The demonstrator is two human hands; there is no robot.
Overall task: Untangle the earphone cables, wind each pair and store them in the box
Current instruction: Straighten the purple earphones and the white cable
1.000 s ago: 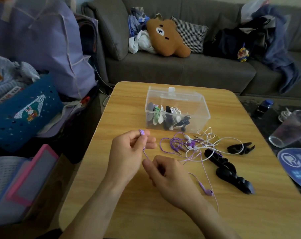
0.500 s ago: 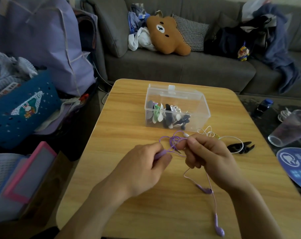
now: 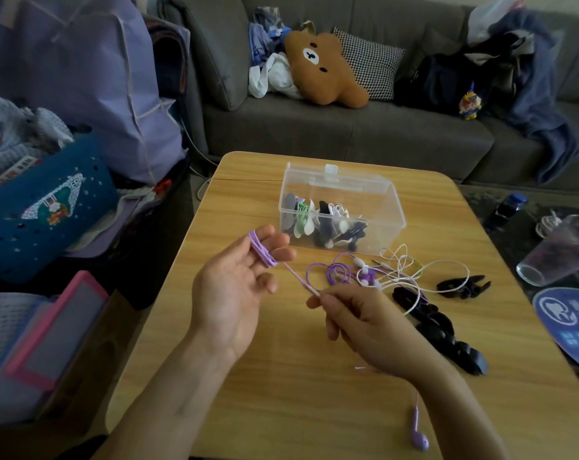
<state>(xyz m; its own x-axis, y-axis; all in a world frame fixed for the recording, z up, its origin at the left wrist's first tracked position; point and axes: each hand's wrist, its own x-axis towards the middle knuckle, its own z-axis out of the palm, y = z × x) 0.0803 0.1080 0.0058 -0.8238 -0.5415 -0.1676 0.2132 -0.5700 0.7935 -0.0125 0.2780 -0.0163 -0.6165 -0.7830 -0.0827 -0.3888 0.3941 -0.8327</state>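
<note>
My left hand (image 3: 235, 287) is palm up over the table with a purple earphone cable (image 3: 261, 252) wound in several loops round its extended fingers. From the loops the cable runs taut to my right hand (image 3: 364, 322), which pinches it between thumb and fingertips. The cable's free end trails under my right wrist to a purple earbud (image 3: 418, 438) near the table's front edge. A tangle of purple and white earphones (image 3: 374, 272) lies behind my right hand. The clear plastic box (image 3: 374, 194) stands open beyond it with several wound pairs inside.
Black cable clips (image 3: 444, 333) lie in a row right of my right hand, another black clip (image 3: 464, 285) farther right. The wooden table (image 3: 301, 400) ends near a toppled clear cup (image 3: 560, 252) and a blue fan (image 3: 570, 323). Bags stand to the left, a sofa behind.
My left hand has turned palm up and moved left with cable loops on its fingers. My right hand dropped lower and toward me, pulling the cable taut.
</note>
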